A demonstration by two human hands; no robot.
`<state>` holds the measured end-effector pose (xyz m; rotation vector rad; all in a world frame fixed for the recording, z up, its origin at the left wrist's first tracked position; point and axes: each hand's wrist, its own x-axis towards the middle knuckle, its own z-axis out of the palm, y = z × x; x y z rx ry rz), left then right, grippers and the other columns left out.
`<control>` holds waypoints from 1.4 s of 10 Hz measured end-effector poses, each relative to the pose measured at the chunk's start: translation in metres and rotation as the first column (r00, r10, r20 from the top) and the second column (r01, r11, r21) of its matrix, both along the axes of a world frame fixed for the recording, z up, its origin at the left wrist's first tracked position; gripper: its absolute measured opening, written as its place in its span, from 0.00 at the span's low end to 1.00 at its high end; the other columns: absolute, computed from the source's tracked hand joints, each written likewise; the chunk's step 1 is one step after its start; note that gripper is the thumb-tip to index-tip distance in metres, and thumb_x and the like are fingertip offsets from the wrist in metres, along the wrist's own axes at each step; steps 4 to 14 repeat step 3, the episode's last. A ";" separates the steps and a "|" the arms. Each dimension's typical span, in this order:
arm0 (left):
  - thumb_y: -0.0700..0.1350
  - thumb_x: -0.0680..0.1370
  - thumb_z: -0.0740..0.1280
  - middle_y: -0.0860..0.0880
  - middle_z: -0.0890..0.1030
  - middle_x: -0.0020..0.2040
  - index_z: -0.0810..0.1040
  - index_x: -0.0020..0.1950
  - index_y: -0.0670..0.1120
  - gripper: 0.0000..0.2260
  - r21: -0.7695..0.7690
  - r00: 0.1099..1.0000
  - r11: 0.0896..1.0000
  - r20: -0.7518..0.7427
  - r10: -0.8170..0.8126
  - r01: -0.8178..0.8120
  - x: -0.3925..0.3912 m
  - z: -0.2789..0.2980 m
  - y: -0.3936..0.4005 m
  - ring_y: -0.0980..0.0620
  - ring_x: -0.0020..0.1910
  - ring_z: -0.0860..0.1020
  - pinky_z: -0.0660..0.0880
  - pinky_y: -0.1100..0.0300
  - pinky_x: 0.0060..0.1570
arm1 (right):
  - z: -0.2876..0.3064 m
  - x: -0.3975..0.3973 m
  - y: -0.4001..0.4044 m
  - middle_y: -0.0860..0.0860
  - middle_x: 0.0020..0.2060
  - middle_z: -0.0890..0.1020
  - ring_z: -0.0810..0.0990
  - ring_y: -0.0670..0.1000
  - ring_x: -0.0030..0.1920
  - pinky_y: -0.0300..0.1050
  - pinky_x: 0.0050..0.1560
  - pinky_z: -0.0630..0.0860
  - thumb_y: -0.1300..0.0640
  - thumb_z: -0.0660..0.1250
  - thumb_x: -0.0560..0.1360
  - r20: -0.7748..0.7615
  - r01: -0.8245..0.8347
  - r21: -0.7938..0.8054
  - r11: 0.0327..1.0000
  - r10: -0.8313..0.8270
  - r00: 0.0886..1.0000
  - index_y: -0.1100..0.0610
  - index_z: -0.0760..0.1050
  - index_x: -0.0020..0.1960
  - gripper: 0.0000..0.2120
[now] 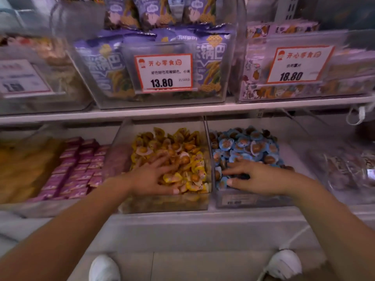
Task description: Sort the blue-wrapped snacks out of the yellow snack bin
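Observation:
On the lower shelf a clear bin [162, 203] holds a heap of yellow-wrapped snacks [182, 145]. Right beside it, a second clear bin [253, 199] is filled with blue-wrapped snacks [247, 142]. My left hand [152, 175] lies palm down on the yellow heap, fingers spread and blurred. My right hand [255, 177] lies flat on the near part of the blue pile, fingers straight and pointing left. No blue wrapper shows among the yellow snacks; whatever is under either palm is hidden.
Pink-wrapped snacks [75, 169] fill the bin to the left. The upper shelf [182, 110] carries bins of purple bags [162, 63] with price tags 13.80 and 18.80 and overhangs the lower bins. My white shoes [284, 264] stand on the floor below.

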<state>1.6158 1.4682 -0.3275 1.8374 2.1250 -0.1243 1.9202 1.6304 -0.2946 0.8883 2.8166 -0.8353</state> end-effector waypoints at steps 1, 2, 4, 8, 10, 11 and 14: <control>0.77 0.68 0.58 0.53 0.50 0.81 0.57 0.78 0.62 0.41 0.169 0.992 0.983 -0.093 0.084 -0.067 0.001 0.018 -0.003 0.50 0.80 0.49 0.48 0.38 0.76 | 0.001 0.006 -0.019 0.48 0.72 0.72 0.65 0.50 0.75 0.49 0.73 0.64 0.45 0.65 0.79 -0.193 0.151 0.208 0.967 -0.110 0.975 0.46 0.75 0.69 0.19; 0.78 0.68 0.58 0.52 0.72 0.73 0.71 0.72 0.58 0.38 0.364 0.914 0.903 0.400 0.071 -0.229 0.018 0.033 -0.026 0.56 0.72 0.68 0.65 0.50 0.73 | 0.010 0.021 -0.034 0.41 0.57 0.83 0.78 0.43 0.63 0.37 0.63 0.71 0.49 0.67 0.78 -0.592 0.340 0.095 0.935 -0.222 0.775 0.41 0.82 0.56 0.09; 0.69 0.78 0.58 0.60 0.83 0.58 0.80 0.62 0.61 0.21 0.635 0.801 0.675 0.589 -0.108 -0.376 0.028 0.057 -0.073 0.63 0.58 0.79 0.76 0.68 0.55 | 0.041 0.057 -0.051 0.34 0.45 0.85 0.83 0.37 0.48 0.26 0.46 0.75 0.41 0.65 0.77 -0.826 0.370 0.005 0.929 -0.204 0.525 0.36 0.82 0.52 0.08; 0.69 0.78 0.58 0.60 0.83 0.58 0.80 0.62 0.61 0.21 0.635 0.801 0.675 0.589 -0.108 -0.376 0.028 0.057 -0.073 0.63 0.58 0.79 0.76 0.68 0.55 | 0.041 0.057 -0.051 0.34 0.45 0.85 0.83 0.37 0.48 0.26 0.46 0.75 0.41 0.65 0.77 -0.826 0.370 0.005 0.929 -0.204 0.525 0.36 0.82 0.52 0.08; 0.69 0.78 0.58 0.60 0.83 0.58 0.80 0.62 0.61 0.21 0.635 0.801 0.675 0.589 -0.108 -0.376 0.028 0.057 -0.073 0.63 0.58 0.79 0.76 0.68 0.55 | 0.041 0.057 -0.051 0.34 0.45 0.85 0.83 0.37 0.48 0.26 0.46 0.75 0.41 0.65 0.77 -0.826 0.370 0.005 0.929 -0.204 0.525 0.36 0.82 0.52 0.08; 0.69 0.78 0.58 0.60 0.83 0.58 0.80 0.62 0.61 0.21 0.635 0.801 0.675 0.589 -0.108 -0.376 0.028 0.057 -0.073 0.63 0.58 0.79 0.76 0.68 0.55 | 0.041 0.057 -0.051 0.34 0.45 0.85 0.83 0.37 0.48 0.26 0.46 0.75 0.41 0.65 0.77 -0.826 0.370 0.005 0.929 -0.204 0.525 0.36 0.82 0.52 0.08; 0.69 0.78 0.58 0.60 0.83 0.58 0.80 0.62 0.61 0.21 0.635 0.801 0.675 0.589 -0.108 -0.376 0.028 0.057 -0.073 0.63 0.58 0.79 0.76 0.68 0.55 | 0.041 0.057 -0.051 0.34 0.45 0.85 0.83 0.37 0.48 0.26 0.46 0.75 0.41 0.65 0.77 -0.826 0.370 0.005 0.929 -0.204 0.525 0.36 0.82 0.52 0.08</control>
